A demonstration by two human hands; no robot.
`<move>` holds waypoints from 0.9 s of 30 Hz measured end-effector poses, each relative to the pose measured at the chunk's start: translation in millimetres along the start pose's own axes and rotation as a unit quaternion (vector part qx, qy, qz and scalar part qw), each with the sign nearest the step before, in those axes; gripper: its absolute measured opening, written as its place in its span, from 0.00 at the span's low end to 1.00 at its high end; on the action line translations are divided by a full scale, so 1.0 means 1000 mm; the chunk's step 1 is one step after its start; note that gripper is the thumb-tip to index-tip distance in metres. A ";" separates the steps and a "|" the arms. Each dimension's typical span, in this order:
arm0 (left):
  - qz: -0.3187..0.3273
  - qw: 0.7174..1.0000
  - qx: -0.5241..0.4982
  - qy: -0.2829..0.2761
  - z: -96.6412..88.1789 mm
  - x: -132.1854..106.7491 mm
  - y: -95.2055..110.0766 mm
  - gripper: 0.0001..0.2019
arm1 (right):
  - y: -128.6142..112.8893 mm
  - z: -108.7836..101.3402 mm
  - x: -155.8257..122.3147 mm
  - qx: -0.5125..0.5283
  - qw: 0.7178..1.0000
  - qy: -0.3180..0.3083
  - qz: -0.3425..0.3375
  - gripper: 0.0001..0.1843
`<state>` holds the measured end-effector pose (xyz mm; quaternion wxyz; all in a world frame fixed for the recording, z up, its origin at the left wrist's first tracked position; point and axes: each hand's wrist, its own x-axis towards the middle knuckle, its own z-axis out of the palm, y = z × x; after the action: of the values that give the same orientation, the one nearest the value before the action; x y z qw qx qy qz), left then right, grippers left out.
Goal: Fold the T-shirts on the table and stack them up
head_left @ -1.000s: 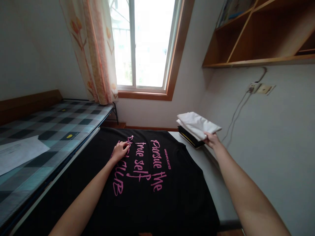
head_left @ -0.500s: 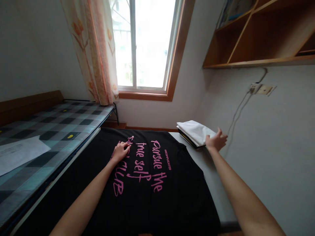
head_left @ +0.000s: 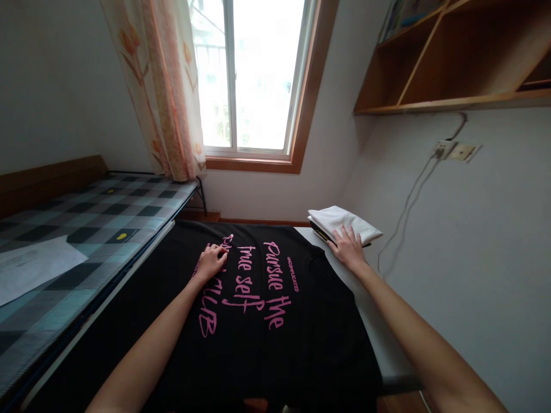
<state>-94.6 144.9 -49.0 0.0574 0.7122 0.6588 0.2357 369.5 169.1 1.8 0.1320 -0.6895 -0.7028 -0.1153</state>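
A black T-shirt with pink lettering lies spread over a white table. My left hand rests on the lettering, its fingers loosely bent on the fabric and gripping nothing that I can see. At the table's far right corner is a stack of folded clothes, a white folded garment on top and darker cloth beneath. My right hand lies against the stack's near edge, open, with its fingers spread over the white cloth.
On the left stands a bed with a checked mattress and a sheet of paper on it. Behind are a window and a flowered curtain. A wooden shelf hangs at right above a wall socket with a cable.
My right hand has moved left, from the right end of the folded stack to its near edge. My left hand stays in the same place on the T-shirt.
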 end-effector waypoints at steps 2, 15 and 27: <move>0.009 1.000 0.015 0.002 0.000 -0.002 0.004 0.12 | -0.023 0.002 -0.028 0.021 0.997 0.021 -0.070 0.29; -0.077 0.977 0.161 -0.120 -0.045 -0.098 -0.027 0.37 | -0.090 0.012 -0.133 0.088 0.974 -0.139 -0.158 0.33; -0.084 0.978 0.151 -0.113 -0.033 -0.025 -0.059 0.31 | -0.099 0.039 -0.047 0.083 0.975 -0.160 -0.130 0.36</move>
<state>-163.0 120.3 -49.3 0.0426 0.6766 0.7337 0.0458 270.6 136.6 -49.0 0.0588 -0.5880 -0.8058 0.0390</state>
